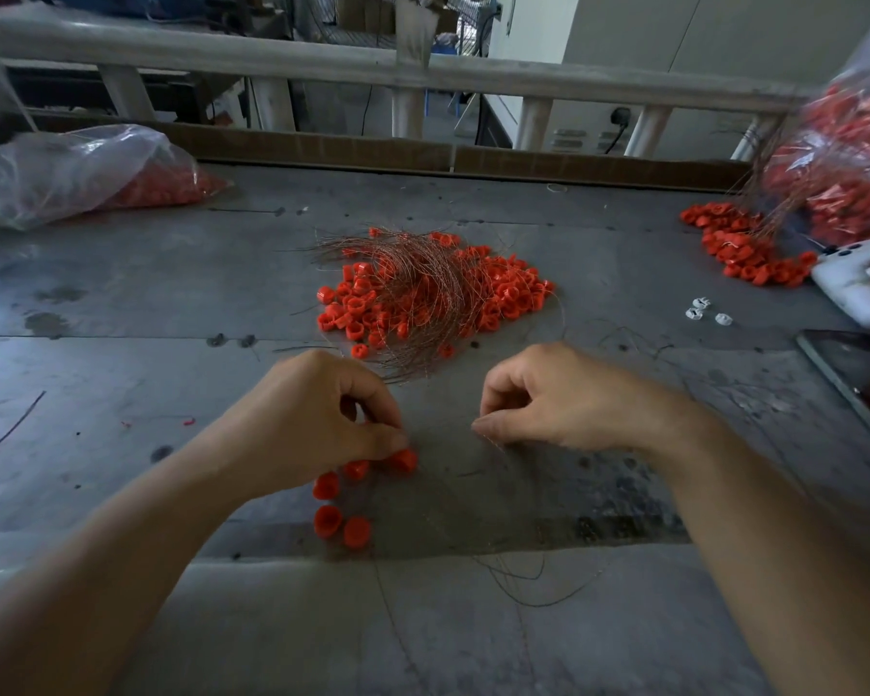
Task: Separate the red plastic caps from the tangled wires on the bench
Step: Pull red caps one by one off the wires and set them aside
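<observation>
Frankly, my left hand (317, 419) pinched one red cap (404, 459) at the fingertips, four loose caps (340, 509) just below it, while my right hand (548, 399) was closed on a thin wire (493, 447). I judged a sharp tug could snap that wire or flick the cap back into the tangled pile (423, 293) on the bench (121, 313).
</observation>
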`<state>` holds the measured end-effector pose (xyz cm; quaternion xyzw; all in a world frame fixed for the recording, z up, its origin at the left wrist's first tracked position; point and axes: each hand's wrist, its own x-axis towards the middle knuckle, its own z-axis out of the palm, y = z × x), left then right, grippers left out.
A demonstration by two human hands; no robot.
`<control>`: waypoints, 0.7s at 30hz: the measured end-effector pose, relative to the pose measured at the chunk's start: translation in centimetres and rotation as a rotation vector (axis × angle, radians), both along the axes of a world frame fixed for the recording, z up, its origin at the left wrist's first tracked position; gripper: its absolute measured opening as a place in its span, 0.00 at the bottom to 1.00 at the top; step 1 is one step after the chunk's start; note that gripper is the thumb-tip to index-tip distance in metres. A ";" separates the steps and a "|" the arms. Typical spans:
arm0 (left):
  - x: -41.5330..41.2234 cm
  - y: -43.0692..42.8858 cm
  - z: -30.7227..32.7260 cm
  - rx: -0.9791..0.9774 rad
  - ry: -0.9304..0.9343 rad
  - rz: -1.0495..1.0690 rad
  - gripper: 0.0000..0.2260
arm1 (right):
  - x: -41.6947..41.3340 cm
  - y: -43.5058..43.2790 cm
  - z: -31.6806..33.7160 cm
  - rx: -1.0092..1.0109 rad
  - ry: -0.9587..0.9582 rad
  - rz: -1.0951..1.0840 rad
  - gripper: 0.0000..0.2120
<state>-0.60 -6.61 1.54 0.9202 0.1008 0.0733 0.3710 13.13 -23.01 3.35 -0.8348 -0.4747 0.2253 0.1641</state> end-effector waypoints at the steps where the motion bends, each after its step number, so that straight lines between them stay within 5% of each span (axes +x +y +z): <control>1: 0.0 0.0 0.1 -0.026 -0.008 0.002 0.08 | 0.1 0.0 0.0 0.007 -0.001 -0.004 0.10; 3: -0.1 0.1 0.3 -0.101 -0.008 0.023 0.02 | 0.2 -0.1 0.1 0.032 0.004 -0.022 0.12; 7: 0.1 1.3 0.2 -0.082 -0.118 0.204 0.06 | 0.6 -0.7 1.0 0.087 0.028 -0.116 0.20; 12: 1.2 3.5 -0.8 0.208 -0.176 0.476 0.08 | 2.1 -1.4 1.2 0.249 -0.017 -0.260 0.12; 21: 3.5 4.9 -2.7 0.347 -0.053 0.516 0.17 | 2.3 -0.9 0.2 0.277 -0.077 -0.322 0.11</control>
